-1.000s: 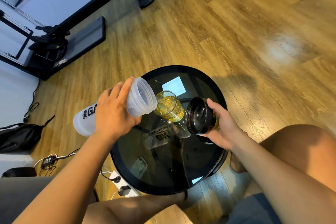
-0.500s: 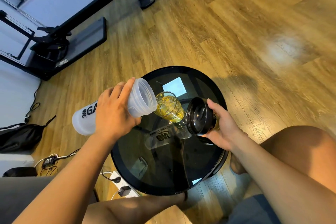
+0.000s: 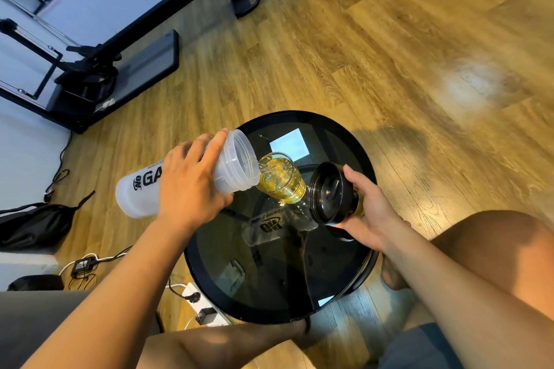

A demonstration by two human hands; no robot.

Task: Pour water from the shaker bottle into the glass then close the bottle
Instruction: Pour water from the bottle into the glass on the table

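My left hand (image 3: 192, 186) grips a translucent white shaker bottle (image 3: 141, 192) with black lettering, tipped nearly on its side. Its open mouth rests over the rim of a clear glass (image 3: 281, 180) standing on a round black glass table (image 3: 269, 275). Water runs into the glass, which looks yellow and is well filled. My right hand (image 3: 371, 213) holds the bottle's black lid (image 3: 328, 196) just right of the glass, its hollow underside turned toward me.
A power strip with plugs (image 3: 204, 305) and cables lie on the wooden floor left of the table. A black bag (image 3: 33, 225) sits at far left, black equipment (image 3: 99, 75) beyond it. My bare knees flank the table's near side.
The bottle's base has risen slightly, so it tips a little more steeply into the glass. Both hands and the lid stay almost where they were.
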